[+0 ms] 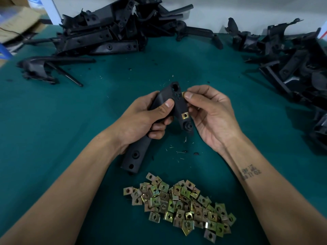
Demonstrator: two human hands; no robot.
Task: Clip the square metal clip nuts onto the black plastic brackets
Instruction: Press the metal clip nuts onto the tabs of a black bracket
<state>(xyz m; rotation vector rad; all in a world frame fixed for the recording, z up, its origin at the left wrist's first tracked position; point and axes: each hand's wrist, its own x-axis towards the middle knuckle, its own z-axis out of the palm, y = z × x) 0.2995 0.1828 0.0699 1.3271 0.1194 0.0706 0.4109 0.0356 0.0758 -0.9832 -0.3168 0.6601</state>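
Note:
My left hand (148,117) grips a black plastic bracket (136,154) around its middle, thumb on top, holding it above the green table. One brass-coloured clip nut (185,115) sits clipped on the bracket's right edge. My right hand (207,110) pinches a second clip nut (183,94) between thumb and forefinger, right against the bracket's edge near its upper end. A heap of several loose square clip nuts (180,202) lies on the table close to me, between my forearms.
A pile of black brackets (106,34) lies at the back left, another pile (290,55) along the right side. The green table cover (238,96) carries small plastic shavings around my hands. Cardboard boxes (17,20) stand at the far left corner.

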